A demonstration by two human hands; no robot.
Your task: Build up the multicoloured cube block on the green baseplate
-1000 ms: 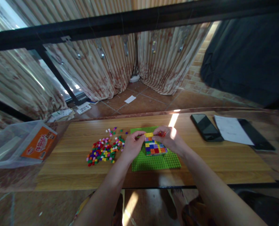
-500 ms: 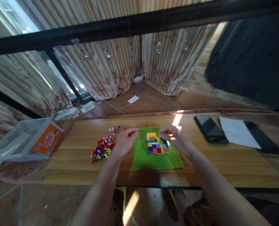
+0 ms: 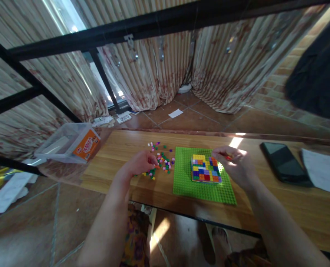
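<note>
A block of many-coloured toy bricks (image 3: 205, 173) is built up on the green baseplate (image 3: 185, 191). My right hand (image 3: 236, 165) is at the right edge of that block, fingers curled in around small red and orange bricks (image 3: 228, 157). Over the pile of loose toy bricks (image 3: 165, 161), left of the baseplate, is my left hand (image 3: 142, 162). Its fingers are bent together, thumb side toward the pile. Whether a brick is between those fingertips I cannot make out. The hand covers part of the pile.
A clear plastic box (image 3: 67, 144) with an orange label stands beyond the table's left end. A dark phone (image 3: 284, 163) and a white paper sheet (image 3: 324, 168) lie on the right of the wooden table (image 3: 112, 148). Behind are curtains (image 3: 148, 74) and a black rail (image 3: 104, 35).
My left hand has gone from beside the baseplate to the loose bricks on its left. My right hand stays by the brick block, still curled round bricks. The camera view has turned left.
</note>
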